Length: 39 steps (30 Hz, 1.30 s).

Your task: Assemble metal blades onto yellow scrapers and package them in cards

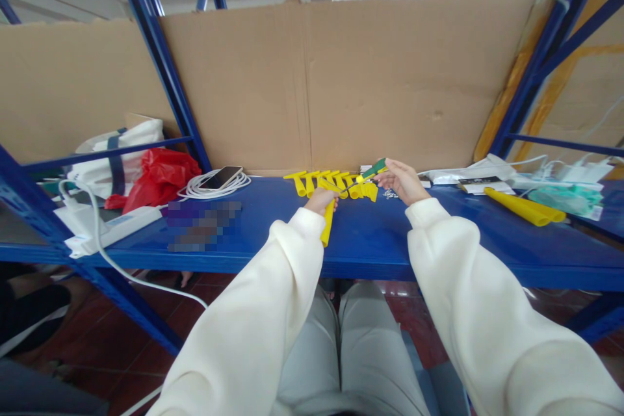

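Head view has both my hands beside the row of yellow pieces (pixel 355 191), which lies on the blue shelf (pixel 385 234) near the foot of the cardboard panel (pixel 380 78). My left hand (pixel 322 199) is at the near side of that row, fingers closed around a yellow handle (pixel 328 229); its round lower end sticks out below my hand, pointing toward me. My right hand (pixel 400 181) is just to the right of the row, fingers wrapped on the green and yellow grip of a screwdriver (pixel 373 171). I hold it slanted, its thin shaft running down over the row toward my left hand and the yellow handle; whether the tip touches the handle I cannot tell.

Some small shiny bits (pixel 390 194) lie just right of the row, below my right hand, too small to make out. Farther right of the row, two yellow tubes (pixel 519 206) lie beside a pale green bag (pixel 565 198). Left of the row, a phone (pixel 223 177) rests on a coiled white cable (pixel 207 192), and farther left are a red plastic bag (pixel 163 172) and a white power strip (pixel 124 226).
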Available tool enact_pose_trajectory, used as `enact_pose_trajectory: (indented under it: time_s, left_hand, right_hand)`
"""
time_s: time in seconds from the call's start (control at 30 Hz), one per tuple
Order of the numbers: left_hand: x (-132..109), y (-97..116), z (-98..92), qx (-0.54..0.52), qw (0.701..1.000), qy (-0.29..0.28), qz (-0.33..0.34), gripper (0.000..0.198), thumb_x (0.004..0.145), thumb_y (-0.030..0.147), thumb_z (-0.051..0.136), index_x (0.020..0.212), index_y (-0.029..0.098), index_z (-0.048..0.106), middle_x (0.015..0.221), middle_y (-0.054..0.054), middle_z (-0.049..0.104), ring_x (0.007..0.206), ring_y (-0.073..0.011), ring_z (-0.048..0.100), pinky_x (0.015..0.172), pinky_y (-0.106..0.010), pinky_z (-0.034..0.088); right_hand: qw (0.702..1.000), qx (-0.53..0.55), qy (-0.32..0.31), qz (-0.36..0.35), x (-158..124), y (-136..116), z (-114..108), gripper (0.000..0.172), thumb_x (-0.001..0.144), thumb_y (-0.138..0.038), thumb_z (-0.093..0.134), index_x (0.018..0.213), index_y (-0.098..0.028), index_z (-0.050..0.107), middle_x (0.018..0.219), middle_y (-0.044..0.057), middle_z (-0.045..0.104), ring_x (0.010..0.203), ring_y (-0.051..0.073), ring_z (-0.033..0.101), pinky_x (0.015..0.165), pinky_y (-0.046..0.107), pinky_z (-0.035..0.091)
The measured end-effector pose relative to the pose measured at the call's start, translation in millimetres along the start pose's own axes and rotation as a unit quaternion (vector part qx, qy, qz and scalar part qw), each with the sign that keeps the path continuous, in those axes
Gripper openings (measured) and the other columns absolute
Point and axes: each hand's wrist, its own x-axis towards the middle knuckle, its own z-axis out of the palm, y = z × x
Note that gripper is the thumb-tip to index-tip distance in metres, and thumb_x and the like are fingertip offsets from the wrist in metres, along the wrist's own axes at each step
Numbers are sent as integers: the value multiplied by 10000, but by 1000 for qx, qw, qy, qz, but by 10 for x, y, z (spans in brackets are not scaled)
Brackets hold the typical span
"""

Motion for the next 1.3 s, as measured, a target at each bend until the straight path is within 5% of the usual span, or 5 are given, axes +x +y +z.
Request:
enact_pose_trajectory:
  time_s: [0.13, 0.4, 0.9, 1.3]
  left_hand:
    - [-8, 2, 6, 0, 1000, 4, 2, 200, 802, 30, 702, 709, 155, 577, 487, 52, 466, 421, -74, 427, 421, -186, 340]
    - [-20, 5, 8, 6, 1000, 3, 1, 236, 828, 9, 672, 687, 159, 556, 482, 62, 462, 408, -62, 414, 414, -178, 342]
    - [10, -12, 10, 26, 1000, 3, 7, 194, 817, 14, 648, 705, 153, 570, 508, 47, 472, 448, -79, 446, 456, -188, 368]
    - [13, -8, 7, 37, 999, -2, 21, 178, 830, 32, 606, 713, 165, 585, 566, 29, 475, 480, -92, 457, 457, -203, 384]
  right_hand:
    - [999, 13, -29, 11, 3, 4, 4, 481, 636, -547, 913, 848, -226, 625, 689, 1, 726, 544, 112, 643, 476, 199, 479]
    - [1000, -7, -4, -26, 45, 101, -23, 571, 569, -599, 927, 791, -238, 544, 513, -82, 540, 460, 77, 493, 424, 187, 383]
    - [1000, -15, -1, -25, 31, 91, 5, 688, 462, -699, 915, 715, -233, 477, 479, -82, 543, 439, 70, 477, 404, 185, 362]
    - [999, -17, 13, -45, 29, 107, 29, 630, 528, -650, 915, 751, -236, 495, 504, -75, 572, 464, 91, 542, 412, 179, 391]
